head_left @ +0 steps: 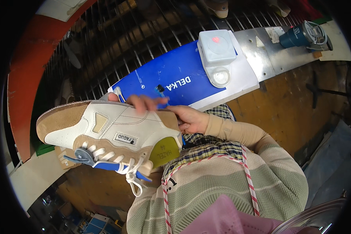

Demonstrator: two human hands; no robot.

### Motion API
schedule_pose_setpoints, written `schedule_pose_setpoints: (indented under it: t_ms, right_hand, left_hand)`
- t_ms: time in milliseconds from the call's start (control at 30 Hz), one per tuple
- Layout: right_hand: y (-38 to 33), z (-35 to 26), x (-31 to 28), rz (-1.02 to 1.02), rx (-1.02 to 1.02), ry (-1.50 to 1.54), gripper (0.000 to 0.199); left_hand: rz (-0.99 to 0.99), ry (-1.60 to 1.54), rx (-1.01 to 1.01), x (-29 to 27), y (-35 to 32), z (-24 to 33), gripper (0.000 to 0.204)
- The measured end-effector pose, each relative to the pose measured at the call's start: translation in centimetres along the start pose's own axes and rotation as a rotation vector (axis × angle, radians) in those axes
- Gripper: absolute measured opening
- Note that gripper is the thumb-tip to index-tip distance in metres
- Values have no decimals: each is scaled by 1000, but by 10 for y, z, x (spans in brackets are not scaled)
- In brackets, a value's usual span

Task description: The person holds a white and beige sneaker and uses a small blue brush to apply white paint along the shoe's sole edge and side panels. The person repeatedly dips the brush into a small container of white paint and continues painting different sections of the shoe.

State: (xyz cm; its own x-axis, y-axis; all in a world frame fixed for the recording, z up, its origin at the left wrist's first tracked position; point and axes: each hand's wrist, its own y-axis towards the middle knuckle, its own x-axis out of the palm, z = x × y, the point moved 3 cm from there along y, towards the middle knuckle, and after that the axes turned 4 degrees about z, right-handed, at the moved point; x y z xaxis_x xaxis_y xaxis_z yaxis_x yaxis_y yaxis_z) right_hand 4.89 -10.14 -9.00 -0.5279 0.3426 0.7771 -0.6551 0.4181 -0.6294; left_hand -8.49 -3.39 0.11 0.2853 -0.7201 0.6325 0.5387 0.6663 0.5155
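Observation:
A white leather and beige suede sneaker (144, 121) is raised before me on its side, toe to the left and sole edge away from me. White laces and a blue tag (105, 165) hang on its near side. Olive-green lining shows at the heel opening. My left hand (142, 103) wraps over the sole edge from behind, its fingers blurred and most of it hidden by the sneaker. Beside the heel, my right hand (193, 119) is closed, fingers curled. A small black-bristled brush (160, 89) with a blue handle sticks out toward it; the handle seems to run into that hand.
Beyond the sneaker lies a blue and white cardboard sheet (152, 76) bearing a white plastic dispenser (216, 46) with a round cup. A teal tumbler (294, 38) stands on the metal strip at far right. Metal rods (144, 39) span the back; an orange-red panel (25, 85) rises at left.

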Motion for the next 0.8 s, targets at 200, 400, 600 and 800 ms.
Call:
schedule_pose_setpoints:
  t_ms: [200,400,600,800]
  right_hand:
    - [-40,-60,-6,41,-668,-385,25]
    - [-57,-88,-7,235,-821,-666,32]
    - [-109,-102,-9,604,-1301,-1277,64]
    - [-167,-110,-30,788,-1477,-1345,39]
  left_hand:
    - [457,266,-64,-12,-34,11,129]
    - [677,110,-170,-53,-128,-24,87]
    - [720,-118,-224,-91,-178,-53,75]
    - [818,231,-207,-93,-163,-32,71]
